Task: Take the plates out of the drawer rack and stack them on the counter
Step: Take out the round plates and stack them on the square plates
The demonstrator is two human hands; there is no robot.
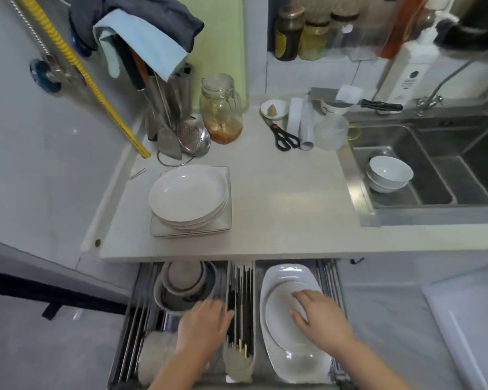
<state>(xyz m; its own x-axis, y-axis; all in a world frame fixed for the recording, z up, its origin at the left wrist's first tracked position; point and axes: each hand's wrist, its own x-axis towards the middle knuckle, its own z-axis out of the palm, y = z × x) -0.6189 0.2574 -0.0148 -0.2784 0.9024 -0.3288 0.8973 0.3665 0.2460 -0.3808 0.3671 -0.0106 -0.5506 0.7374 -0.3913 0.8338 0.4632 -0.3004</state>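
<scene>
**Two plates left in the drawer, slippery ones**

Stack on the counter (190, 198) is up top left. My left hand (202, 323) rests loose and empty by the chopstick slot (241, 305). My right hand (320, 316) lies flat, fingers spread on the oval plate (282, 319), nothing gripped. It sits on a bigger platter (290, 358), so lifting one-handed might drag both and chip them.

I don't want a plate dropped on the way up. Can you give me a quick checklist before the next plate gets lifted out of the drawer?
1. Right hand on oval plate: ok, fingers resting on it.
2. Firm grip closed: cannot tell.
3. Left hand free to help: ok, empty beside the chopstick tray.
4. Plate stack on counter level: ok.
5. Counter path clear: ok.
6. Platter underneath staying put: cannot tell.
</scene>
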